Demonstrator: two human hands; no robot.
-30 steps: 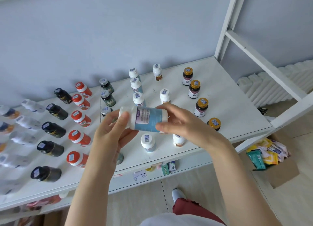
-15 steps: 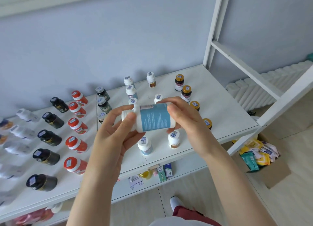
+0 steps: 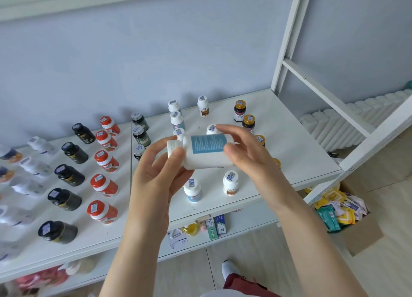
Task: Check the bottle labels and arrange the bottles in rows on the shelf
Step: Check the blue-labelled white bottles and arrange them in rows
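Note:
A white bottle with a blue label lies sideways in the air above the white shelf. My left hand holds its capped end, thumb on the cap. My right hand grips the bottle's base end with fingers curled over the top. On the shelf stand rows of bottles: red-capped ones, black ones, white blue-labelled ones, white brown-labelled ones and gold-capped dark ones. Some bottles are hidden behind my hands.
Dark green bottles stand behind my left hand. Blurred white bottles fill the far left. A lower shelf holds small boxes. A cardboard box of sachets sits on the floor at right, near a white radiator.
The bottle has been rotated in my hands, so the blue text panel now faces up with more plain white below. The camera view has tilted upward.

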